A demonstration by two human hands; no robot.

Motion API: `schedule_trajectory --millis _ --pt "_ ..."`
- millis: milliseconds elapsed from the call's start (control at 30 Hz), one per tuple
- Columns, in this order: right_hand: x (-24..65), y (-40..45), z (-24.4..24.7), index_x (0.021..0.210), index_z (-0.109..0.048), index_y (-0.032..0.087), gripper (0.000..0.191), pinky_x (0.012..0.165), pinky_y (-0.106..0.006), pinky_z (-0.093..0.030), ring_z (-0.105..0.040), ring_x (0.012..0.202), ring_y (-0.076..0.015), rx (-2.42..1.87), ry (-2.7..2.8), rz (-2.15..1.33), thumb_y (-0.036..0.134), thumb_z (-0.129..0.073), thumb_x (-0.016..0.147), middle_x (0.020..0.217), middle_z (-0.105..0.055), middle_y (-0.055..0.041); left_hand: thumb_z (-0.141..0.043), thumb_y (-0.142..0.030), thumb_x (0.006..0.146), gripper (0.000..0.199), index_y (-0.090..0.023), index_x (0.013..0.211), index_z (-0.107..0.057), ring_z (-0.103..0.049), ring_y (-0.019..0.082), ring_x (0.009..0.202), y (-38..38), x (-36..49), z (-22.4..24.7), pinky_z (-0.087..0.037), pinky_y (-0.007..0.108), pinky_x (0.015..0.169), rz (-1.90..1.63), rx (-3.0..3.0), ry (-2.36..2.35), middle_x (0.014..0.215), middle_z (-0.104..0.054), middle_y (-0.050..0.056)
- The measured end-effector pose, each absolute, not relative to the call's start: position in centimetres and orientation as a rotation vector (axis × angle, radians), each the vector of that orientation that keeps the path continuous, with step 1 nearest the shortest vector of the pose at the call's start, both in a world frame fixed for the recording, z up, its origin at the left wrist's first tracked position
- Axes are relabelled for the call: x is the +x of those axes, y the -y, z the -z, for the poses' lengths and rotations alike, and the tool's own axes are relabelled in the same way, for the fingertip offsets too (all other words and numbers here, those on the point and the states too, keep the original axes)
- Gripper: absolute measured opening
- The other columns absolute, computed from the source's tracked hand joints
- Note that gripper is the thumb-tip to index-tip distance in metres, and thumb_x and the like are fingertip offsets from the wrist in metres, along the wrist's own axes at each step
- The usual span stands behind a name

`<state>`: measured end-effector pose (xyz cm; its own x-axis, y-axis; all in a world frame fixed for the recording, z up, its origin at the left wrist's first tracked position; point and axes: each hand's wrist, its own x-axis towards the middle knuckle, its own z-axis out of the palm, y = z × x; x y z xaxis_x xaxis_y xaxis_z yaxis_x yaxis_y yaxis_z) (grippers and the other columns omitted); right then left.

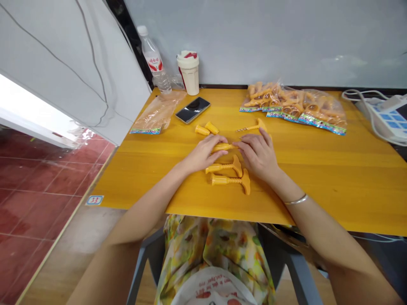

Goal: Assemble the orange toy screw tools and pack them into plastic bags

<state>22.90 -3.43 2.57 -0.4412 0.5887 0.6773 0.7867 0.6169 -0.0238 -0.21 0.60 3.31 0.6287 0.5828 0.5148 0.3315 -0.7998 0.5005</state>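
Two hands: the left hand (203,154) and the right hand (257,154) are held low over the middle of the table, close together, with the ribbed grip (221,147) between them.

Left hand: the ribbed grip is grasped by the curved fingers; no fist is made.

Right hand: the fingertips (237,144) are set against the right end of the ribbed grip. How firmly it is held cannot be told. The hand is not clenched, and a bangle (296,200) is worn on the wrist.

Ribbed grip: it is laid crosswise at the centre of the table, its underside hidden by the fingers.

Below the hands: two orange T-handles (230,180) are laid side by side at 6 o'clock, their ribbed ends pointing left.

Above the right hand: a T-handle with a steel screw (251,127) is placed at 1 o'clock, its screw pointing left and its far end just beside the fingers.

Above the left hand: two ribbed caps (206,128) are placed at 11 o'clock, touching each other.

Rest: a phone (192,110) and a clear bag (158,112) are laid at 11 o'clock. A water bottle (153,59) and a cup (188,73) are stood beyond them. Filled bags of orange parts (292,103) are piled at 1 o'clock, and a white keypad device (388,118) is placed at 2 o'clock on the yellow table (330,182).
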Motion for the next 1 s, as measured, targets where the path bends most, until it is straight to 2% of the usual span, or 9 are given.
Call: schedule_trajectory --millis 133,233,333,433,533,633,733,833,1000 --pt "22.5 3.8 -2.6 0.120 -0.058 0.023 0.028 0.079 -0.041 -0.057 -0.068 0.082 -0.0216 -1.149 2.047 -0.110 0.039 -0.043 0.102 0.089 -0.069 -0.0079 -0.054 -0.039 0.099 0.025 -0.017 0.110 -0.062 -0.064 0.019 0.093 -0.4 -0.1 -3.6 -0.049 0.033 0.087 -0.965 2.610 -0.601 0.100 -0.071 0.008" --pt "22.2 4.1 -2.7 0.121 -0.053 0.025 0.038 0.055 -0.032 -0.052 -0.063 0.055 -0.0181 -1.237 1.845 -0.561 0.054 -0.048 0.098 0.068 -0.062 0.0000 -0.053 -0.043 0.099 0.029 -0.018 0.102 -0.066 -0.064 0.018 0.083 -0.1 0.4 -3.4 -0.049 0.031 0.079 -0.959 2.707 -0.612 0.089 -0.070 0.007" --pt "22.3 4.4 -3.0 0.122 -0.052 0.026 0.048 0.050 -0.031 -0.050 -0.060 0.045 -0.0164 -1.256 1.744 -0.899 0.064 -0.035 0.099 0.061 -0.060 0.0026 -0.054 -0.043 0.098 0.028 -0.019 0.100 -0.068 -0.066 0.016 0.078 0.1 0.7 -3.0 -0.049 0.028 0.074 -0.967 2.682 -0.643 0.086 -0.072 0.006" --pt "23.1 4.4 -3.5 0.136 -0.046 0.025 0.060 0.064 -0.036 -0.056 -0.069 0.067 -0.0199 -1.188 1.794 -0.769 0.064 -0.016 0.101 0.083 -0.069 -0.0057 -0.059 -0.040 0.096 0.024 -0.019 0.101 -0.069 -0.070 0.015 0.082 0.1 0.5 -3.1 -0.052 0.026 0.077 -0.999 2.500 -0.705 0.093 -0.075 0.005" --pt "24.5 4.2 -4.4 0.140 -0.048 0.024 0.069 0.092 -0.047 -0.054 -0.062 0.118 -0.0297 -1.065 2.091 -0.219 0.073 -0.035 0.093 0.130 -0.061 -0.0166 -0.065 -0.040 0.091 0.023 -0.019 0.097 -0.070 -0.071 0.016 0.084 0.0 0.1 -3.6 -0.054 0.027 0.082 -1.021 2.304 -0.847 0.094 -0.077 0.004" --pt "25.2 4.1 -5.1 0.132 -0.060 0.028 0.062 0.107 -0.053 -0.043 -0.047 0.135 -0.0343 -1.011 2.439 0.143 0.071 -0.053 0.088 0.144 -0.055 -0.0124 -0.067 -0.041 0.088 0.023 -0.019 0.095 -0.071 -0.071 0.016 0.081 0.2 0.0 -3.9 -0.055 0.027 0.080 -1.002 2.211 -0.899 0.091 -0.077 0.003" --pt "24.7 4.1 -5.0 0.124 -0.064 0.023 0.053 0.097 -0.046 -0.049 -0.060 0.118 -0.0308 -1.116 2.460 0.142 0.064 -0.046 0.095 0.125 -0.068 -0.0138 -0.067 -0.039 0.088 0.021 -0.019 0.095 -0.070 -0.070 0.014 0.077 0.6 0.2 -3.9 -0.054 0.025 0.078 -0.945 2.264 -0.864 0.088 -0.077 0.001" --pt "23.9 4.5 -4.4 0.111 -0.064 0.020 0.063 0.072 -0.038 -0.052 -0.069 0.078 -0.0243 -1.250 2.285 -0.216 0.073 -0.037 0.093 0.087 -0.074 -0.0103 -0.063 -0.042 0.092 0.024 -0.019 0.097 -0.069 -0.069 0.014 0.075 0.9 0.2 -3.7 -0.052 0.024 0.073 -0.890 2.452 -0.782 0.088 -0.075 0.003" --pt "22.4 5.4 -5.1 0.100 -0.058 0.023 0.064 0.039 -0.027 -0.032 -0.043 0.036 -0.0132 -1.323 1.792 -1.183 0.079 -0.027 0.092 0.052 -0.061 0.0020 -0.049 -0.047 0.100 0.034 -0.019 0.097 -0.068 -0.069 0.016 0.079 1.0 0.0 -3.7 -0.051 0.027 0.074 -0.899 2.767 -0.665 0.088 -0.074 0.007"
